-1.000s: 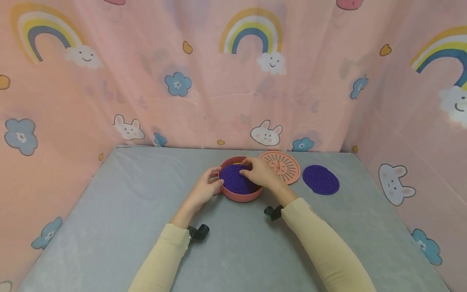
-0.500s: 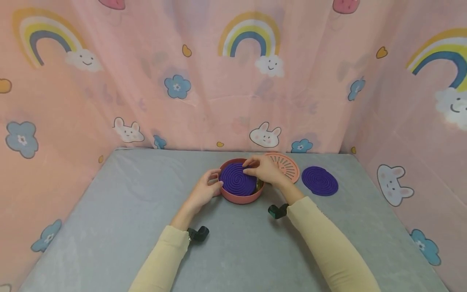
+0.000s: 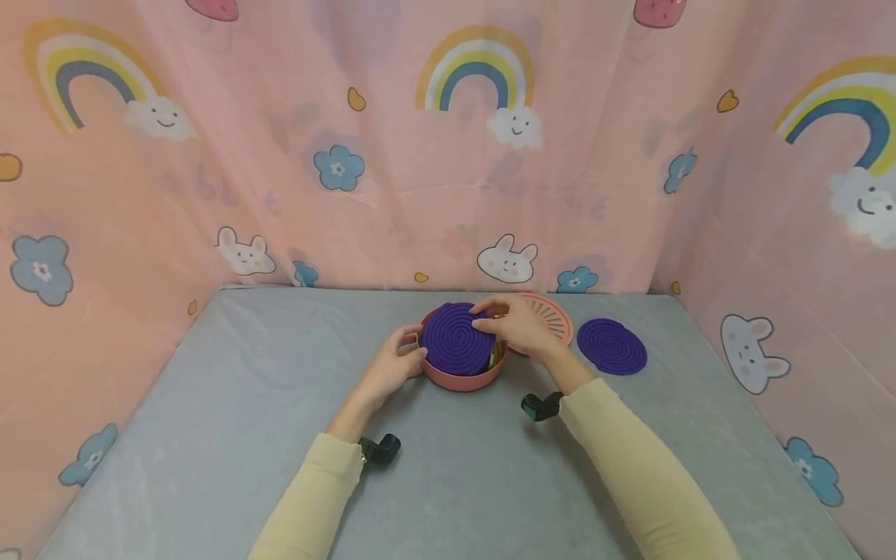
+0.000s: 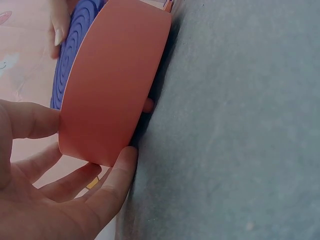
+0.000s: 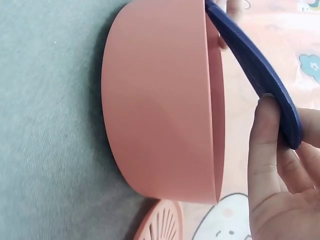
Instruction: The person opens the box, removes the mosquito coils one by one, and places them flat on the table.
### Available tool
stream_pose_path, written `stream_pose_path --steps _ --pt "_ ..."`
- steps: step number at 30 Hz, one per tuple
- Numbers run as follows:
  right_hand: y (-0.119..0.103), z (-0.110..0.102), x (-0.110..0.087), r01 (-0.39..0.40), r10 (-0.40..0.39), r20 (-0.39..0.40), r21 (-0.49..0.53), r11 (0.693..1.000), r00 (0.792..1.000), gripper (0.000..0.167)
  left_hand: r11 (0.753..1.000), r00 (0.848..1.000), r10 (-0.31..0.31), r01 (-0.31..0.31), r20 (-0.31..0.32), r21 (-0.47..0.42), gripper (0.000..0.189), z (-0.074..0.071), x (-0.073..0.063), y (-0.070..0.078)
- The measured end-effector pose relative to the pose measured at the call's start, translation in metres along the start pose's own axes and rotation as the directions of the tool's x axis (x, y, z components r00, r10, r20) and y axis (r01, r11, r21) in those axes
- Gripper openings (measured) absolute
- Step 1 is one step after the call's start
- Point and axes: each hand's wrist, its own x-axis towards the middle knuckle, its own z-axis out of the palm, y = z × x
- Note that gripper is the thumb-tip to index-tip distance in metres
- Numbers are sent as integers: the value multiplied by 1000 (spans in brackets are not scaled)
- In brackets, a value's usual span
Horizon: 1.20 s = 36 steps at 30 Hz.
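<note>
A round pink mosquito coil box (image 3: pixel 462 382) stands on the table with its top uncovered. My left hand (image 3: pixel 392 365) holds its left side; in the left wrist view the thumb touches the rim and the fingers (image 4: pixel 117 175) lie along the wall's lower edge. My right hand (image 3: pixel 521 327) pinches the right edge of a purple mosquito coil (image 3: pixel 456 342) between thumb and fingers. That coil (image 5: pixel 260 65) is tilted, its held edge raised above the rim in the right wrist view. Something yellowish shows inside the box, mostly hidden by the coil.
A slotted pink lid (image 3: pixel 553 317) lies behind and right of the box, partly hidden by my right hand. Farther right, a second purple coil (image 3: pixel 611 347) lies flat on the grey-covered table (image 3: pixel 448 482). A patterned pink curtain (image 3: pixel 392 233) hangs behind and at both sides.
My right hand has moved slightly right and raised the coil's right edge out of the box, tilting it. More of the box's inside shows. The left hand stays on the box.
</note>
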Motion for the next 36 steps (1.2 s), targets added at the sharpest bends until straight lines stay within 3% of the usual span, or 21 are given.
stream_pose_path --steps 9,16,27,36 --pt "1 -22 -20 2 0 -49 51 999 999 30 1000 1000 5 -5 7 0 48 4 1 2" --pt "13 -43 -35 57 -49 -66 135 989 997 33 1000 1000 17 -17 0 -10 48 3 1 0" --pt "32 -77 -69 19 -6 -147 86 996 989 40 1000 1000 12 -12 12 -14 50 2 0 0" --pt "53 -101 -91 61 -41 -240 75 995 970 41 1000 1000 -1 1 13 -2 50 1 0 0"
